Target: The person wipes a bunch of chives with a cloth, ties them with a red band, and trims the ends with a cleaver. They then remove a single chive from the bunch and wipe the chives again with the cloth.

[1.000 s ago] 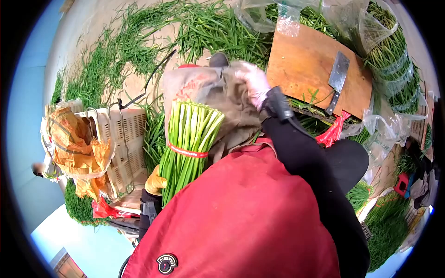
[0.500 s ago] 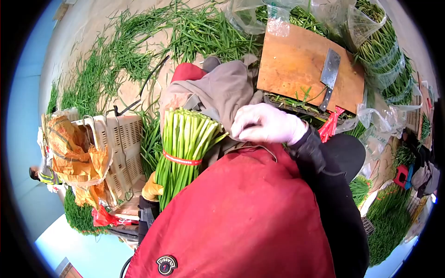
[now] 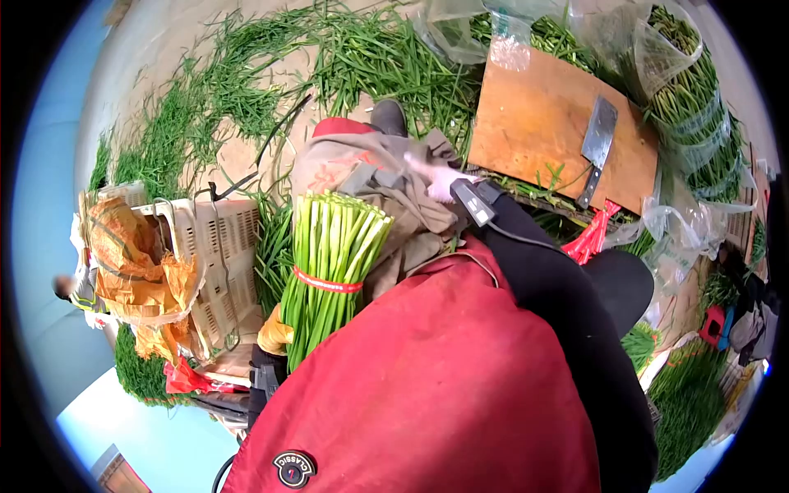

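A bunch of green chive-like stalks (image 3: 333, 246), pale cut ends up and bound by a red band (image 3: 327, 281), stands upright against my red apron (image 3: 411, 370). My left hand (image 3: 275, 333), in an orange-yellow glove, grips it low on its left side; the stalks hide most of the fingers. Over the grey-brown cloth (image 3: 394, 185) on my lap is my right hand (image 3: 442, 179), in a pale glove and apart from the bunch. Motion smears its fingers, so what it holds, if anything, does not show.
To the right a cleaver (image 3: 598, 140) lies on a wooden board (image 3: 526, 115), beside red ties (image 3: 593, 234) and plastic-wrapped greens (image 3: 690, 115). A white crate (image 3: 226, 271) with an orange sack (image 3: 123, 246) stands left. Loose green leaves (image 3: 386, 62) litter the floor ahead. Another person (image 3: 82, 287) is far left.
My right hand has moved from beside the top of the bunch forward over the lap, its forearm following. My left hand still grips the bunch, and the view has shifted slightly.
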The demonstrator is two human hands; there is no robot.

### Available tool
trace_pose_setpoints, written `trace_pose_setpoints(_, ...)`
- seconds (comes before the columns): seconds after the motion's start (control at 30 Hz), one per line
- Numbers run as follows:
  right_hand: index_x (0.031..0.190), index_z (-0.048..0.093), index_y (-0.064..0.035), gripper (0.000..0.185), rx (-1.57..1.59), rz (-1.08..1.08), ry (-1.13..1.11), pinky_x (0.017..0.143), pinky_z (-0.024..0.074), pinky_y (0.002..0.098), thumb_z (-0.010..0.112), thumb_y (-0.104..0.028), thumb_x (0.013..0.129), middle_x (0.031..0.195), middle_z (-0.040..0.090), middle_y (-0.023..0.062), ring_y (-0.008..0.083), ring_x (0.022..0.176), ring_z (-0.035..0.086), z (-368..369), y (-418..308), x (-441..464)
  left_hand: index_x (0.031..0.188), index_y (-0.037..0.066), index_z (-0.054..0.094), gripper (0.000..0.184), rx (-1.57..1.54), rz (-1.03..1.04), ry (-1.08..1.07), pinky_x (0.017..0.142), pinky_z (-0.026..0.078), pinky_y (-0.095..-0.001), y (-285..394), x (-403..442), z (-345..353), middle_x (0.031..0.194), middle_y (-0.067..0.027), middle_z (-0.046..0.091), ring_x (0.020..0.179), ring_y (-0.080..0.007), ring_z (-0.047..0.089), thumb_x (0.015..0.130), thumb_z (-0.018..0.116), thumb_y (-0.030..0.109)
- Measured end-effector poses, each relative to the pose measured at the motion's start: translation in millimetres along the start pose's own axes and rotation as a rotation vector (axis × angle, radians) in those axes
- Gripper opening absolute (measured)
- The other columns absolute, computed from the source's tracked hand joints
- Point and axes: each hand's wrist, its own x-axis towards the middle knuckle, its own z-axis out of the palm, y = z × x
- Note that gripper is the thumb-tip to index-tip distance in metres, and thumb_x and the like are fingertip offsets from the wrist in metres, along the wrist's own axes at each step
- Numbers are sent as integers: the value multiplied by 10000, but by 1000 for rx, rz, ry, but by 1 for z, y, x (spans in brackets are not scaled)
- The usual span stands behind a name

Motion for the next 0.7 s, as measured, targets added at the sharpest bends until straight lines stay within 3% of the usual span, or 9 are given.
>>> trace_pose_setpoints(0.07,1316,591,-154,527,-92,150,74,913,492,337,513,-26,811,1179,665,147,278,1069,643,15,6,33,1277,-21,550,790,42,9,-10,836,480,-272,0,0,-2,1103,0,654,941,-105,603,647,884,317)
trace_pose_setpoints(0.1,1259,634,-122,463,-163,-57,190,916,493,310,482,-32,831,1148,673,169,278,1091,638,13,19,40,1279,-19,550,794,44,20,-9,840,478,-272,2,3,1,1101,1,654,943,-106,602,643,884,320)
trace_pose_setpoints(0.23,1116,693,-13,322,882,-220,548,905,507,300,553,67,837,1131,688,128,163,991,648,-28,-40,-2,1256,-13,565,786,6,20,-24,839,485,-278,3,2,7,1088,-15,660,941,-122,615,627,881,338)
trace_pose_setpoints(0.3,1119,692,1,312,984,-374,490,918,512,301,559,48,841,1154,683,119,179,1001,653,-56,-93,-56,1242,-17,569,771,-60,12,-65,837,492,-284,6,3,12,1086,-28,664,940,-134,624,627,878,332)
trace_pose_setpoints(0.37,1202,651,-11,362,352,-770,526,912,530,329,601,-25,844,1228,641,161,239,1045,652,-77,-88,-87,1259,-31,548,778,-116,-11,-121,871,492,-306,3,4,11,1125,-49,659,976,-161,629,632,866,302)
trace_pose_setpoints(0.47,1481,335,-74,604,1382,-879,-524,1074,387,516,556,-180,930,1367,511,245,346,1244,532,-83,-77,-118,1341,-34,488,869,-117,0,-149,963,446,-320,14,4,22,1244,-68,612,1101,-177,584,631,864,299)
trace_pose_setpoints(0.5,1499,295,-95,623,1594,-890,-496,1088,356,529,554,-287,966,1379,512,200,317,1201,561,-81,-46,-84,1340,-31,488,873,-99,-39,-160,964,445,-317,12,4,17,1243,-65,612,1104,-175,582,628,870,298)
trace_pose_setpoints(0.6,1357,485,-64,482,1485,-325,480,952,473,341,603,-297,951,1284,592,76,229,974,644,-46,-105,-52,1344,-30,483,882,-109,-8,-150,959,448,-318,10,8,18,1228,-63,618,1085,-176,589,625,875,297)
trace_pose_setpoints(0.7,1282,539,-13,371,764,-494,398,971,470,333,586,-164,947,1226,627,79,225,1023,637,-56,-90,-16,1351,-32,473,893,-105,-61,-150,957,449,-315,13,1,21,1212,-59,625,1069,-177,596,626,875,301)
